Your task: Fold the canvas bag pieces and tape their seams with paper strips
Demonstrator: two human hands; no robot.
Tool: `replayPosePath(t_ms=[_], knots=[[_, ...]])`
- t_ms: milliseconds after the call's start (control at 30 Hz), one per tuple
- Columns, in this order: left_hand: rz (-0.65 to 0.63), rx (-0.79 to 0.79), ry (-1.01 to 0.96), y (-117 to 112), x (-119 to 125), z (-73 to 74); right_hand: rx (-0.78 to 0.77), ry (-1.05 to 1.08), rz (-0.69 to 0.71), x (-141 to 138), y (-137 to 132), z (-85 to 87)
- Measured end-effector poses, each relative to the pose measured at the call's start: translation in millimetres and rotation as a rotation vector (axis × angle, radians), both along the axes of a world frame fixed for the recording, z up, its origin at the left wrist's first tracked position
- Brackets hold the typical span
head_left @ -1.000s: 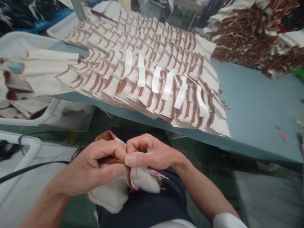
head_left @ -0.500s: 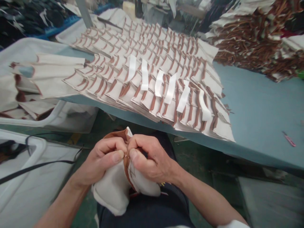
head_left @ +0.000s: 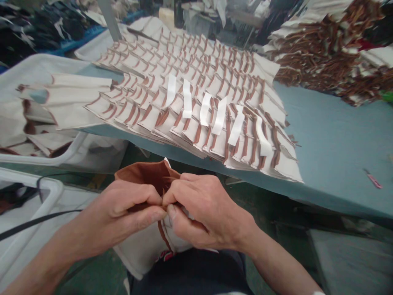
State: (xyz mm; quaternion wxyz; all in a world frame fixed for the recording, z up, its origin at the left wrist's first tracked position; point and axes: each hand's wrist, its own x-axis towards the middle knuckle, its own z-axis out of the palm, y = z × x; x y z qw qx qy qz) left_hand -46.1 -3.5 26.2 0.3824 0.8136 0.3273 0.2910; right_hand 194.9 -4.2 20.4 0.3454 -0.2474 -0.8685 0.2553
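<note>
Both hands pinch one fabric piece (head_left: pixel 144 174) over my lap; it is cream outside with a brown lining and a brown seam. My left hand (head_left: pixel 123 209) grips its left side with thumb and fingers closed. My right hand (head_left: pixel 204 209) pinches the seam edge right beside the left thumb. The brown lining stands open above the fingers. Cream cloth hangs below the hands onto my dark trousers.
A blue table (head_left: pixel 331 139) ahead carries several overlapping rows of cream-and-brown pieces (head_left: pixel 196 94), some with white strips (head_left: pixel 187 98). A heap of similar pieces (head_left: pixel 331 45) lies at back right. White bins (head_left: pixel 37 82) stand at left. A small pink tool (head_left: pixel 373 179) lies at right.
The fabric piece has been spread, so more brown lining shows above the fingers. Both hands stay pinched on it and have shifted slightly lower and nearer to me.
</note>
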Motion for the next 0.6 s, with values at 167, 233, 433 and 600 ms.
replayPosePath(t_ms=[167, 233, 433, 600], knots=[[0.053, 0.227, 0.132, -16.7, 7.2, 13.6, 0.084, -0.141, 0.023, 6.3, -3.3, 5.3], [0.096, 0.252, 0.100, -25.8, 14.0, 8.8, 0.028, -0.129, 0.082, 9.3, -0.8, -1.1], [0.131, 0.066, 0.012, -41.7, 24.4, -13.6, -0.176, 0.084, 0.187, 16.8, 0.9, -25.6], [0.075, -0.100, -0.020, -44.5, 17.3, -16.8, -0.184, 0.095, 0.165, 19.0, 16.9, -38.8]])
